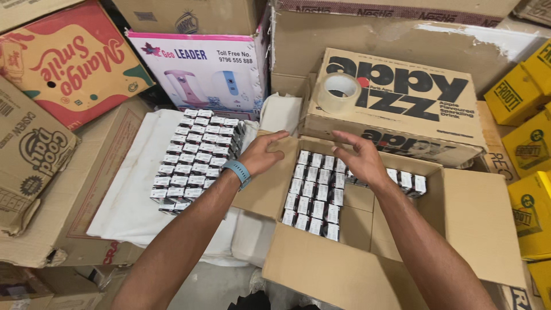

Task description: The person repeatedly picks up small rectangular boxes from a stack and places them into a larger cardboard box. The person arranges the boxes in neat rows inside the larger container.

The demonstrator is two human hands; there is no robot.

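An open cardboard box [470, 224] lies in front of me, partly filled with rows of small black-and-white packets [314, 192]. My left hand [261, 152], a blue band on its wrist, hovers at the box's left flap with fingers spread and holds nothing. My right hand [359, 161] hangs over the box's far side above the packets, fingers apart and empty. More of the same packets sit behind my right wrist at the box's back right [408, 181]. To the left, a large stack of packets [195, 155] rests on a white cloth [129, 195].
A roll of clear tape [338, 92] sits on a printed carton [413, 109] behind the box. Yellow cartons [531, 149] line the right side. Brown and red cartons [63, 63] crowd the left, and a white appliance box [201, 72] stands at the back.
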